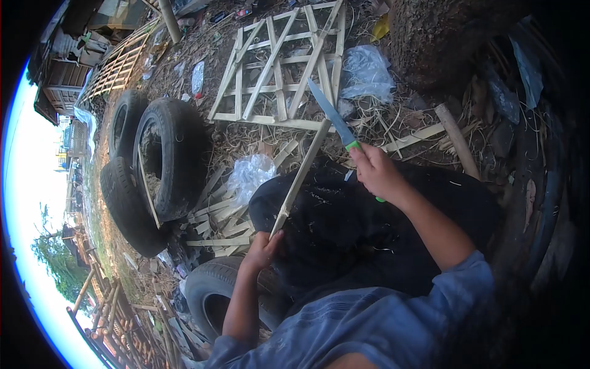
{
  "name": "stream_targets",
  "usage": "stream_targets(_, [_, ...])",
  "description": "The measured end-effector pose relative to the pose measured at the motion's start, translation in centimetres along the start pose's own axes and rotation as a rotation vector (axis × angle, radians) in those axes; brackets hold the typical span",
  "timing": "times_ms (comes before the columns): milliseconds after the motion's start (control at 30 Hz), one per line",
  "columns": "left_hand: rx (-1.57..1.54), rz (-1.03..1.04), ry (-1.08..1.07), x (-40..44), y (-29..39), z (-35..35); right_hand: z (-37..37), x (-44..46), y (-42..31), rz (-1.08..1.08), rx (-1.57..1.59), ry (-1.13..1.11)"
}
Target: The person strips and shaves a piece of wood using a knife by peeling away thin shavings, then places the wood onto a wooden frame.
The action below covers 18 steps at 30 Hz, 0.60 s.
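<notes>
My left hand (264, 248) is closed around the lower end of a pale bamboo strip (299, 178), which slants up and away over my dark-clothed lap. In my right hand (376, 172) is a knife (332, 112) with a green handle, its blade pointing up and to the left. The blade lies close to the strip's far end; whether they touch I cannot tell. Beyond the blade, a lattice frame of bamboo slats (276, 67) lies on the ground.
Old tyres (178, 154) stand at the left, another tyre (212, 295) near my left arm. Cut bamboo pieces (224, 224) and a clear plastic bag (251, 178) lie between. A tree trunk (448, 43) rises at the upper right, a wooden stick (458, 141) below it.
</notes>
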<state>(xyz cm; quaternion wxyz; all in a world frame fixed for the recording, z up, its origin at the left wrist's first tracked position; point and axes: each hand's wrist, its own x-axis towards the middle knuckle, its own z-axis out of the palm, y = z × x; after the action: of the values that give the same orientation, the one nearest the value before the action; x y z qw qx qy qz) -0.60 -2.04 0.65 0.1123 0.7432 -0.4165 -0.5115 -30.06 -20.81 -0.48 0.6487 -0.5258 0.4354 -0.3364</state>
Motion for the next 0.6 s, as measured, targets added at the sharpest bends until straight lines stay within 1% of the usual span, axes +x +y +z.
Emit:
stream_targets(167, [-0.045,0.012,-0.031,0.1,0.2,0.2,-0.2,-0.1,0.4,-0.014,0.014,-0.001])
stream_targets(200, [-0.041,0.011,-0.032,0.0,0.2,0.3,-0.4,0.0,0.4,-0.031,-0.044,-0.002])
stream_targets(333, [-0.028,0.025,-0.014,0.1,-0.2,0.2,-0.8,0.3,0.0,-0.025,-0.052,-0.003])
stream_targets(600, [0.005,0.034,0.003,-0.1,0.6,0.3,-1.3,0.4,-0.8,-0.104,-0.074,0.068])
